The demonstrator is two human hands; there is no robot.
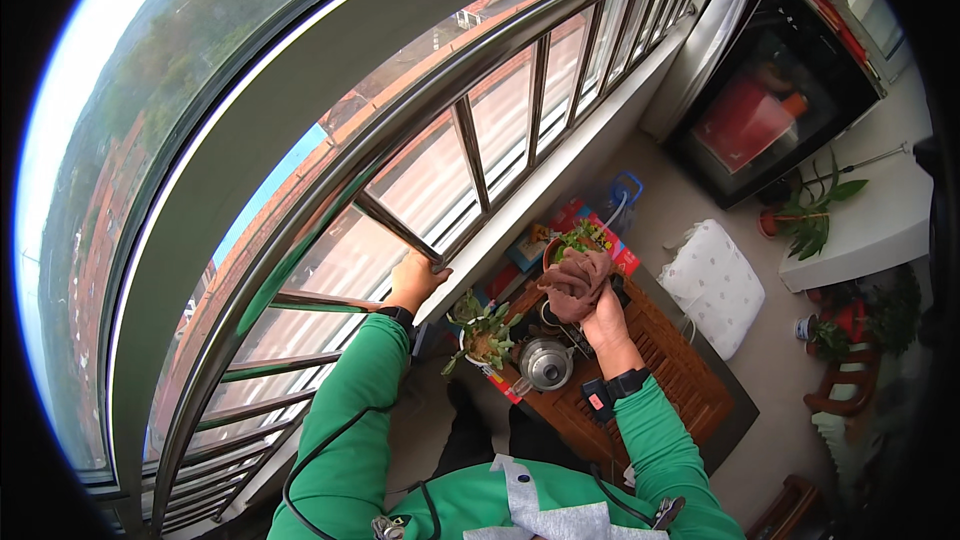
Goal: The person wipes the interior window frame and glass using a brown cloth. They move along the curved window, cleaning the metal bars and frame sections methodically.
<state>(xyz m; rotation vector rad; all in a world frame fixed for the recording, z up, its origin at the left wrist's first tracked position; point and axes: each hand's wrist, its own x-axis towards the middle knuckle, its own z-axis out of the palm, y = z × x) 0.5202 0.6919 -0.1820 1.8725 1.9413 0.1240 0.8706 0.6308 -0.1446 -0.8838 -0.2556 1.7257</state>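
My right hand holds a crumpled brown cloth above the slatted wooden tea table. My left hand rests at the foot of a metal railing bar, beside the white window ledge; whether its fingers close round the bar cannot be told. Below the cloth, a lidded teapot stands on the table. The cloth partly hides a potted plant with yellow flowers.
A potted succulent stands left of the teapot. Beyond the table are a white cushion, a blue-handled container and a dark glass-fronted cabinet. The curved metal handrail runs along the window. More potted plants stand at right.
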